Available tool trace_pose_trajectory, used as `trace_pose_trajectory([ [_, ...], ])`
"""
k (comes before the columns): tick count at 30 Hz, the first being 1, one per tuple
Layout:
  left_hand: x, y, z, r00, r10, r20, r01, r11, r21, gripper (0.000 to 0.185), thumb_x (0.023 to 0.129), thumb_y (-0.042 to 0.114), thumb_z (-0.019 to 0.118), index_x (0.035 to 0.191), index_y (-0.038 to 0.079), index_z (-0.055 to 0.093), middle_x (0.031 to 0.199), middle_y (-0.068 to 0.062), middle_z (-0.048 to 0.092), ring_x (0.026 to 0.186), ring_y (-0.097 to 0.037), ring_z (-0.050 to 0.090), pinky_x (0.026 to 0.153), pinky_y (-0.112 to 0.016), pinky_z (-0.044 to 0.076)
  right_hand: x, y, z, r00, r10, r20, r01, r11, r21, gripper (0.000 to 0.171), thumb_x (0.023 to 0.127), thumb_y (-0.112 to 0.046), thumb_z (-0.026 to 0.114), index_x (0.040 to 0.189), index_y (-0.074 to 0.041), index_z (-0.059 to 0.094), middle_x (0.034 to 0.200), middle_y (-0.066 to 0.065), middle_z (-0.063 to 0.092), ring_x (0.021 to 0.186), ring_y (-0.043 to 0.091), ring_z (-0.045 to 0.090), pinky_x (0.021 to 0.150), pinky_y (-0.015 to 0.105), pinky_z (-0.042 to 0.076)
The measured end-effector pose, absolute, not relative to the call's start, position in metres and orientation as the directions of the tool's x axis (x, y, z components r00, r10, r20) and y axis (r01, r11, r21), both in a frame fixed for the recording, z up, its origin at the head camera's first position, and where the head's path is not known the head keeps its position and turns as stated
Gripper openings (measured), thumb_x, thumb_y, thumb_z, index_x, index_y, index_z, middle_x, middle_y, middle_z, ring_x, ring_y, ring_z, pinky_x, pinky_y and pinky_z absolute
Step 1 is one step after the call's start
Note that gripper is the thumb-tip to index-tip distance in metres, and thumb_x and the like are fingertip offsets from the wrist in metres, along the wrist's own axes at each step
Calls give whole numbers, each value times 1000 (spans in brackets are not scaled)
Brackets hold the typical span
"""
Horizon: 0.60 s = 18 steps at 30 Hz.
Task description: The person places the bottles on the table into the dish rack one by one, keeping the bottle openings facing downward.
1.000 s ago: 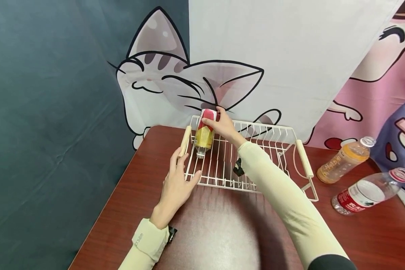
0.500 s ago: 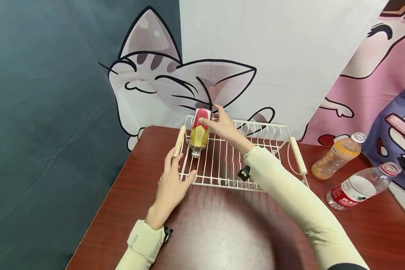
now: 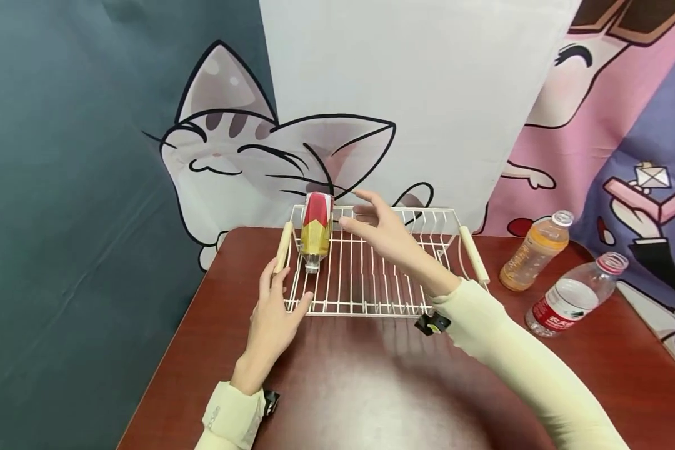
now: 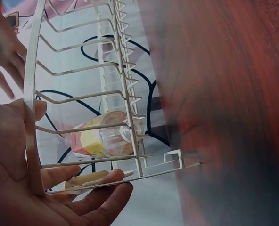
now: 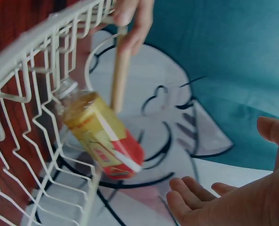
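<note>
A bottle (image 3: 317,231) with a red and yellow label lies tilted in the left end of the white wire rack (image 3: 371,308), its cap end toward the front. My right hand (image 3: 387,232) is off to the bottle's right, fingers spread and holding nothing; the right wrist view shows a gap between this hand (image 5: 243,202) and the bottle (image 5: 104,136). At the rack's front left corner, my left hand (image 3: 272,322) rests with loosely extended fingers by the wooden handle (image 3: 284,247). Wires of the rack cross before its palm in the left wrist view.
Right of the rack stand an orange-tinted bottle (image 3: 534,253) and a clear bottle with a red label and red cap (image 3: 576,297). A cartoon-printed cloth (image 3: 337,81) hangs behind the brown table (image 3: 360,381). The second wooden handle (image 3: 474,255) is on the rack's right end.
My right hand has let go of the labelled bottle and moved away to its right. The bottle stays in the rack. My left hand keeps its place at the corner while the head view has shifted.
</note>
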State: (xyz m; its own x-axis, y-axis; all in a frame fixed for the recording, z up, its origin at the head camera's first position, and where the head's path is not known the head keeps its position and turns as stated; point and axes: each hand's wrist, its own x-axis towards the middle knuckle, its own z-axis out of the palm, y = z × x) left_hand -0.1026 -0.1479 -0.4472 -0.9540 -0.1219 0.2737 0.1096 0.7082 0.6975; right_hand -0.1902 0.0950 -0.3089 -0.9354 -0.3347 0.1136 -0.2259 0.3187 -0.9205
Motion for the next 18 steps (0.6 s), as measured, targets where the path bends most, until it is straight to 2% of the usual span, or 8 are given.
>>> trace_pose_trajectory([
  [6, -110, -160, -454, -949, -105, 296, 135, 713, 688, 72, 104, 39, 77, 162, 7, 51, 180, 0, 26, 133, -35, 68, 86, -68, 57, -159, 122, -306, -940, -281, 195, -271, 264, -926, 73, 107, -25, 72, 171, -14, 39, 161, 19, 57, 152, 35, 53, 125, 57, 42],
  [13, -117, -179, -460, -947, -110, 301, 132, 722, 679, 70, 105, 39, 76, 161, 6, 51, 180, -3, 27, 129, -39, 67, 88, -67, 56, -126, 146, -316, -945, -169, 278, -318, 299, -899, 63, 106, -19, 74, 164, -12, 50, 151, 17, 65, 143, 33, 62, 116, 54, 51],
  [18, -122, -200, -463, -948, -118, 295, 117, 734, 669, 69, 108, 41, 73, 163, 6, 50, 180, -3, 25, 123, -38, 68, 84, -61, 55, -112, 150, -326, -916, -74, 394, -399, 271, -876, 54, 105, -10, 75, 156, -8, 59, 140, 16, 71, 133, 28, 66, 116, 38, 52],
])
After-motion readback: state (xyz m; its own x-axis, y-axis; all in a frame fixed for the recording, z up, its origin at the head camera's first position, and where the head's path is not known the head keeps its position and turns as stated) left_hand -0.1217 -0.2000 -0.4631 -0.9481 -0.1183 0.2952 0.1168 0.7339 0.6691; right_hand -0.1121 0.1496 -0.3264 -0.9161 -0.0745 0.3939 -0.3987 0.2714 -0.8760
